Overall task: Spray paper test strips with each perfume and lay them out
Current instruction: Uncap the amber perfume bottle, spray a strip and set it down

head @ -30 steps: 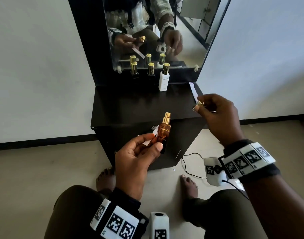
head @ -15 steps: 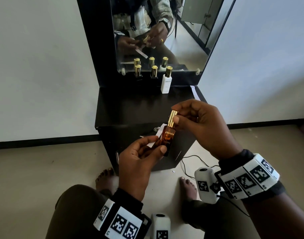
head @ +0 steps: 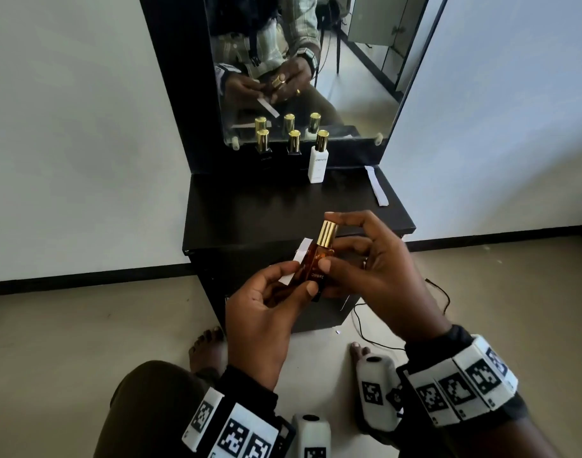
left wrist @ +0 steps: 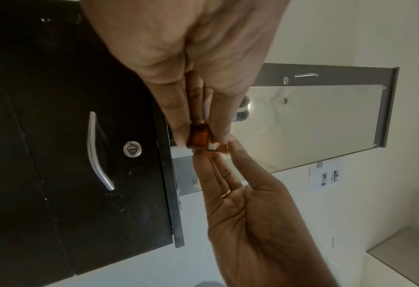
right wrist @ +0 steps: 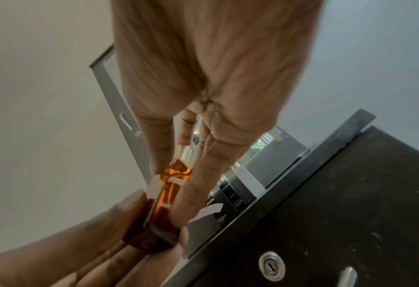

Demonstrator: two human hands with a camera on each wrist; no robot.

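An amber perfume bottle (head: 317,264) with its gold cap (head: 327,233) on stands upright in front of the cabinet. My left hand (head: 301,279) grips its lower part. The same hand pinches a white paper strip (head: 299,257) behind the bottle. My right hand (head: 336,242) holds the bottle from the right, with the thumb on the glass and the forefinger on top of the cap. In the right wrist view the bottle (right wrist: 166,192) lies between both hands' fingers, with the strip (right wrist: 203,213) beside it. The left wrist view shows only the bottle's base (left wrist: 198,138).
On the black cabinet top (head: 250,209), two dark bottles (head: 263,150) and a white bottle (head: 318,163) stand against the mirror (head: 349,77). Another paper strip (head: 377,186) lies at the top's right edge. A cable (head: 365,325) trails on the floor by my feet.
My right hand carried the gold cap from the right onto the bottle's sprayer. It now holds the capped bottle. The left hand kept its hold on the bottle and the strip.
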